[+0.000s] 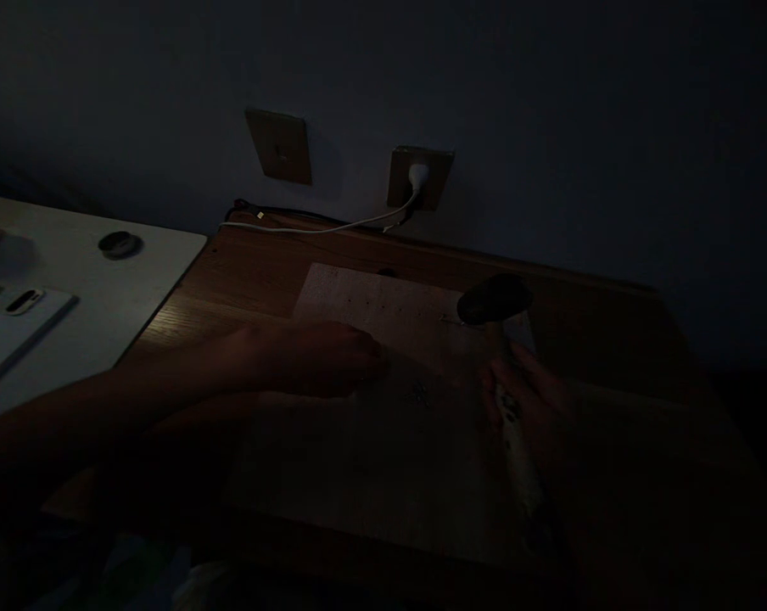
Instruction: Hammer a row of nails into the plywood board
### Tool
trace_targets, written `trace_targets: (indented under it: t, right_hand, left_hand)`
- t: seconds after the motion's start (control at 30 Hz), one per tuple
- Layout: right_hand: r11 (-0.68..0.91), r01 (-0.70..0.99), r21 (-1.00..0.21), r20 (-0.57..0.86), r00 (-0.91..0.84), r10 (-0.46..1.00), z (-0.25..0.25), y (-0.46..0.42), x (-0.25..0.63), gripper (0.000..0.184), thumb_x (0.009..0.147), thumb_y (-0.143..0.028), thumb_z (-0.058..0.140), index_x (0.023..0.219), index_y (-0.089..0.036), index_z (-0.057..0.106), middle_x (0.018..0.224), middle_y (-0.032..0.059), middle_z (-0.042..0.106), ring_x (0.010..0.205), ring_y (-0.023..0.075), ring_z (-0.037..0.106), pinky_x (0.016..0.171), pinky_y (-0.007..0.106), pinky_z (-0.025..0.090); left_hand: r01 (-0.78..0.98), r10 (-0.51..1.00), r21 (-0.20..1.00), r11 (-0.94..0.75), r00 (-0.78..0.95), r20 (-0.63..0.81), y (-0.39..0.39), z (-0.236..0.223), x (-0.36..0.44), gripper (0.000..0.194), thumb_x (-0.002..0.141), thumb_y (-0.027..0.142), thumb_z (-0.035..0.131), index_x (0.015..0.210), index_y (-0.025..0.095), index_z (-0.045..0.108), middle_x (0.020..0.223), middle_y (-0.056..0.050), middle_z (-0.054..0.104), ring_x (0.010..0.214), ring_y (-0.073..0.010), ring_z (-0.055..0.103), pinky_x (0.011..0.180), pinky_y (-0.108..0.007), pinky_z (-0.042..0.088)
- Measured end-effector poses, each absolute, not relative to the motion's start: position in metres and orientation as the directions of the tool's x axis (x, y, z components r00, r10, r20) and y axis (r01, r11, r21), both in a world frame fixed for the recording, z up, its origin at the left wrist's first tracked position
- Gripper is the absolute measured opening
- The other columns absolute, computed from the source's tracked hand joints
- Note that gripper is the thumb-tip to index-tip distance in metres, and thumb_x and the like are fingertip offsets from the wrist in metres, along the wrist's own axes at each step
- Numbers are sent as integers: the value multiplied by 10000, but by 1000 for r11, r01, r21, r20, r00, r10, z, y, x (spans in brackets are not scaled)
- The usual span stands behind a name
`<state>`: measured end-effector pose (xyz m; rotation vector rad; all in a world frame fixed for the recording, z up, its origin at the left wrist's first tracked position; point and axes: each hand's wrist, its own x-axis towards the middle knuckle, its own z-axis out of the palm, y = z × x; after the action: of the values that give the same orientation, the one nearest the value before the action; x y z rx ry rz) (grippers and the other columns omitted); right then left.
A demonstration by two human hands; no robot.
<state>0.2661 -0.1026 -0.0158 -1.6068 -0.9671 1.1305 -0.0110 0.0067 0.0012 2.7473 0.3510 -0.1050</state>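
In the gloom, the right hand is clenched around the speckled handle of a hammer, its dark, rounded head raised over a pale, grainy board. The left hand rests palm down on the board, just beside a small cluster of nails. Beyond lies a wooden desk, and a white plug sits in a wall socket; no writing is legible.

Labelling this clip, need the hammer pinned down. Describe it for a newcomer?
Below the wall socket, a pale board lies on the wooden desk. Over its right side, the right hand holds the hammer by its speckled grip; it's the only tool held, dark head up.
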Motion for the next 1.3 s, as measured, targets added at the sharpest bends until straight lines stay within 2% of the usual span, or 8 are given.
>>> trace_targets:
  t: [0.07,0.17,0.37,0.5,0.67,0.93,1.13,1.3]
  right_hand:
    - [-280,86,-956,-247,277,928,-16,-103,265,315,892,-552,741,838,-259,638,516,-54,553,369,108,459,360,235,333]
    - [-271,94,-958,-236,282,930,-16,-103,265,327,901,-555,733,814,-256,635,508,-55,537,366,103,454,356,232,319]
    - [-245,116,-962,-214,233,949,-13,-101,266,367,893,-599,740,823,-257,629,505,-58,539,371,107,450,362,244,320]
    - [-253,131,-959,-217,240,946,-11,-102,265,367,898,-606,736,831,-263,624,492,-62,528,376,117,454,370,251,335]
    - [-260,114,-959,-227,242,943,-9,-104,264,323,931,-555,701,807,-269,617,474,-60,526,364,116,447,366,244,324]
    - [-278,123,-953,-242,247,938,-7,-104,262,363,888,-602,729,804,-265,624,476,-58,532,373,117,459,359,237,338]
    - [-290,130,-948,-255,234,938,-9,-103,263,371,864,-607,742,813,-261,617,495,-60,534,385,120,459,363,244,354]
    - [-289,130,-948,-248,264,932,-7,-99,264,361,840,-589,779,857,-251,651,539,-53,557,407,118,470,374,239,359]
  left_hand:
    - [212,204,321,-923,977,-59,5,-1,-8,142,894,68,694,950,195,716,941,-66,751,791,-195,681,677,-297,479]
    - [135,170,415,-900,984,50,15,-2,0,106,931,85,669,925,180,713,962,-72,741,787,-173,681,674,-276,487]
    - [201,464,628,-752,837,289,60,-21,37,214,872,35,656,1015,153,763,992,-69,779,858,-158,719,766,-255,525]
    - [352,573,578,-736,779,255,77,-38,57,226,870,42,613,958,151,791,950,-72,800,832,-174,727,756,-279,522]
    - [355,500,469,-809,834,232,77,-36,51,219,919,114,600,983,162,804,979,-89,796,855,-187,725,782,-291,529]
    - [342,408,306,-888,894,183,73,-26,54,225,966,114,574,977,150,796,975,-111,765,913,-225,708,810,-329,527]
    - [329,474,422,-845,826,305,69,-52,59,272,982,98,571,1096,166,808,1082,-123,751,991,-215,703,880,-332,543]
    - [265,510,565,-782,792,336,74,-62,62,230,959,99,606,1044,148,814,1086,-131,778,1005,-217,730,917,-343,560]
